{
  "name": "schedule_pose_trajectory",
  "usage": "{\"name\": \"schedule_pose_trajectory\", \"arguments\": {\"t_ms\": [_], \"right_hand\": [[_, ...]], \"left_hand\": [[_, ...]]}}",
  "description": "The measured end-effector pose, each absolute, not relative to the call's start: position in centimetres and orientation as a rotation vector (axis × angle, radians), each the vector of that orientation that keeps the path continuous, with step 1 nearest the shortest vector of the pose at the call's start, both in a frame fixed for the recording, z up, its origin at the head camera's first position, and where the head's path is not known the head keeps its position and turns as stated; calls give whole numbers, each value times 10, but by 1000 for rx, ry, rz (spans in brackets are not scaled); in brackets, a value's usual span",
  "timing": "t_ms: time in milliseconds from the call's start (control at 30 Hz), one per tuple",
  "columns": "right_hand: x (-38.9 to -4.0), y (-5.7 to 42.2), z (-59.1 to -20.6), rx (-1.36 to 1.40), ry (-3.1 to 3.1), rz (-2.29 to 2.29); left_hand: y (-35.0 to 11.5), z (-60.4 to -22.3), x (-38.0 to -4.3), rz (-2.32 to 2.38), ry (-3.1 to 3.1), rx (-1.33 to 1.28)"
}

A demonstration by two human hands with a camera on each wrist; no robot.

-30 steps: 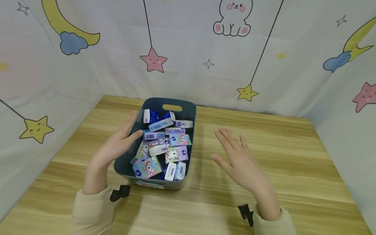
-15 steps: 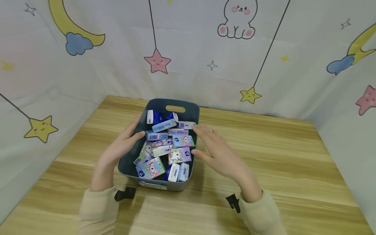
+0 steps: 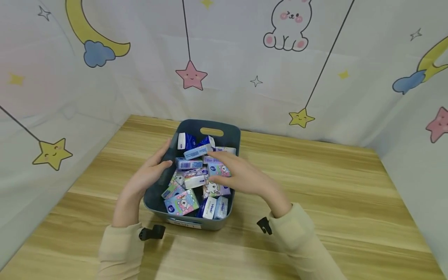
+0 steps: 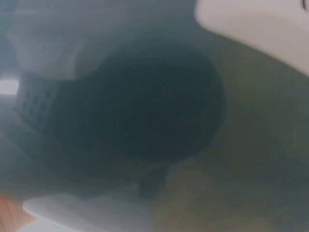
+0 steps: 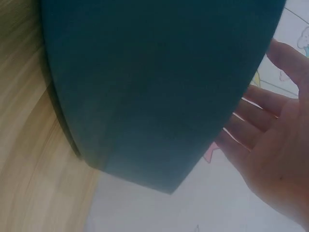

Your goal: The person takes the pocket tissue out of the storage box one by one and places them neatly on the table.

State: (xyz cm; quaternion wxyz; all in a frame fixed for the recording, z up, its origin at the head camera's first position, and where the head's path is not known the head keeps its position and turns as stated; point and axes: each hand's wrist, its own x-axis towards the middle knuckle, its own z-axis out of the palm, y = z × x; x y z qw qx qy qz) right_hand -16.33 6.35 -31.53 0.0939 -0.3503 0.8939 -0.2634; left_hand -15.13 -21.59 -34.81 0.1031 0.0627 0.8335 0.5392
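Note:
A dark blue-green plastic bin point(image 3: 224, 134) stands on the wooden table, filled with small packs of tissues. My left hand point(image 3: 147, 175) is at the bin's left rim, fingers extended along the outside and thumb at the edge. Above the right half of the packs is my right hand point(image 3: 245, 175), fingers reaching over the rim with nothing held. A patterned tissue pack point(image 3: 181, 202) lies at the near left, and a white-and-blue tissue pack point(image 3: 210, 208) stands near the front wall. In the right wrist view my right hand's fingers point(image 5: 260, 101) pass behind the bin's top edge. The left wrist view is blurred and dark.
The wooden table point(image 3: 332, 202) extends to the right of the bin and in front of it. A white cloth point(image 3: 238, 101) printed with stars and moons encloses the back and sides. A white label point(image 3: 185, 224) is on the bin's front.
My right hand has moved left from over the table to above the packs in the bin. My left hand stays by the left rim. The head view has shifted slightly.

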Motion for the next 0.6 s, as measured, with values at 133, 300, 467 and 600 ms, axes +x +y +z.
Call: {"name": "schedule_pose_trajectory", "arguments": {"t_ms": [133, 300, 467, 600], "right_hand": [[-169, 52, -314, -1038, 2614, -737], [-180, 37, -318, -1096, 2557, -647], [-192, 25, -326, -1125, 2503, -564], [-199, 17, -332, -1104, 2478, -534]], "left_hand": [[-216, -351, -153, 1583, 2452, 182], [-216, -354, -154, 1592, 2448, 183], [-215, -358, -158, 1631, 2430, 193], [-217, -361, -160, 1659, 2419, 216]]}}
